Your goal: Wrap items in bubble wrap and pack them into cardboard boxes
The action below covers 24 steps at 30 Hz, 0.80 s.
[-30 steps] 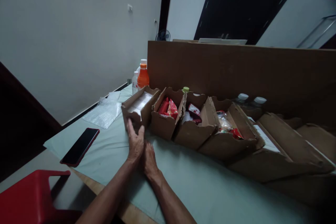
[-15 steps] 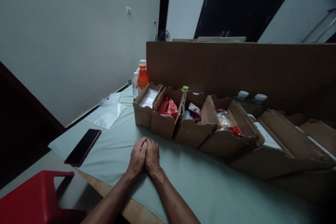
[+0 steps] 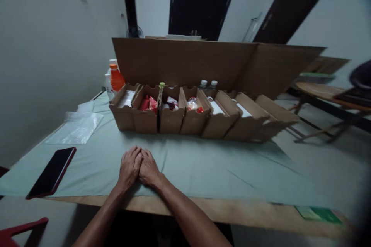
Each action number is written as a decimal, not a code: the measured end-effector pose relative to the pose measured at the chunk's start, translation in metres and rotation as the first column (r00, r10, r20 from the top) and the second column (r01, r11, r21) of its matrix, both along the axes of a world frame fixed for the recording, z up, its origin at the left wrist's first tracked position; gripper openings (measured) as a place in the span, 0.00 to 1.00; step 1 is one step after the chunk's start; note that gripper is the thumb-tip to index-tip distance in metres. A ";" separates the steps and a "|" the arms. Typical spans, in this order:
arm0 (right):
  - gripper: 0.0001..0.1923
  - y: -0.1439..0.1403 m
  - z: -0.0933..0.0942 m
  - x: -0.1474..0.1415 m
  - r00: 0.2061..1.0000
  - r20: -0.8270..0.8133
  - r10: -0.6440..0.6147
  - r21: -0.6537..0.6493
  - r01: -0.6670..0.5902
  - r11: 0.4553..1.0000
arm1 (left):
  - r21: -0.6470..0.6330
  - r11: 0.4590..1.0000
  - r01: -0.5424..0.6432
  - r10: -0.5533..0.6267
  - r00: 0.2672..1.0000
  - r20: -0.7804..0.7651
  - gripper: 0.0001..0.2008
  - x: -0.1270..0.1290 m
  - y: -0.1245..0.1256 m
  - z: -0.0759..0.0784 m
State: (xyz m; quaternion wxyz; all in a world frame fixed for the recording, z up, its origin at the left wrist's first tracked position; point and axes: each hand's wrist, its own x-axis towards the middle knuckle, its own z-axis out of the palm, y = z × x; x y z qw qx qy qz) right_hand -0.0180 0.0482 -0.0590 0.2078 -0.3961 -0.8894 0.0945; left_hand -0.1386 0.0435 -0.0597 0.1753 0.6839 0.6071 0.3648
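My left hand (image 3: pixel 130 168) and my right hand (image 3: pixel 148 169) rest side by side on the pale green cloth (image 3: pixel 185 162), touching along their thumb sides. Both lie palm down with nothing visible in them; their fingers rest on the cloth, pointing away from me. Beyond them stands a row of several open cardboard boxes (image 3: pixel 146 121). One holds red packets (image 3: pixel 149 103), another a clear and red package (image 3: pixel 193 104), and the leftmost a clear plastic-wrapped item (image 3: pixel 126 98). A dark phone with a red edge (image 3: pixel 52 172) lies to the left of my hands.
Bubble wrap (image 3: pixel 77 127) lies at the table's left side. An orange bottle (image 3: pixel 116 79) stands behind the leftmost box. A tall cardboard panel (image 3: pixel 185 60) rises behind the row. Part of a red stool (image 3: pixel 23 228) shows at lower left, and a wooden table (image 3: pixel 321 89) at right.
The view has swung to the right, so the whole box row and the room's right side now show. My hands stay together on the cloth.
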 end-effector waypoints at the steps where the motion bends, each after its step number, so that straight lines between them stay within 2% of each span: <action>1: 0.27 -0.008 0.001 0.003 1.000 0.013 -0.006 0.001 0.006 1.000 | -0.008 1.000 0.025 -0.025 0.999 -0.035 0.24 0.000 -0.005 0.000; 6: 0.28 -0.046 0.009 0.010 0.993 0.042 -0.113 -0.002 0.113 0.994 | -0.036 0.995 0.090 -0.094 0.980 -0.173 0.23 0.003 -0.021 0.003; 10: 0.24 -0.068 0.016 0.015 0.981 0.047 -0.188 0.003 0.188 0.982 | -0.034 0.995 0.096 -0.101 0.966 -0.238 0.21 0.002 -0.028 0.006; 14: 0.22 -0.085 0.027 0.022 0.975 0.039 -0.217 0.026 0.216 0.976 | -0.025 0.995 0.094 -0.097 0.957 -0.274 0.21 0.001 -0.030 0.010; 17: 0.17 -0.112 0.030 0.022 0.986 0.034 -0.163 0.031 0.162 0.986 | -0.024 0.996 0.087 -0.091 0.954 -0.286 0.20 0.002 -0.030 0.012; 20: 0.12 -0.158 0.010 0.014 0.998 0.057 0.040 0.002 -0.040 0.999 | -0.027 0.997 0.077 -0.081 0.953 -0.293 0.19 0.003 -0.030 0.013; 22: 0.09 -0.187 -0.014 0.009 0.975 0.064 0.212 -0.087 -0.206 0.975 | -0.026 0.997 0.077 -0.082 0.951 -0.297 0.18 0.003 -0.031 0.012; 23: 0.08 -0.197 -0.025 0.009 0.975 0.053 0.217 -0.157 -0.206 0.966 | -0.024 0.997 0.078 -0.082 0.951 -0.299 0.18 0.003 -0.030 0.011; 24: 0.08 -0.202 -0.034 0.009 0.984 0.044 0.171 -0.192 -0.159 0.968 | -0.021 0.997 0.079 -0.082 0.950 -0.301 0.18 0.003 -0.030 0.011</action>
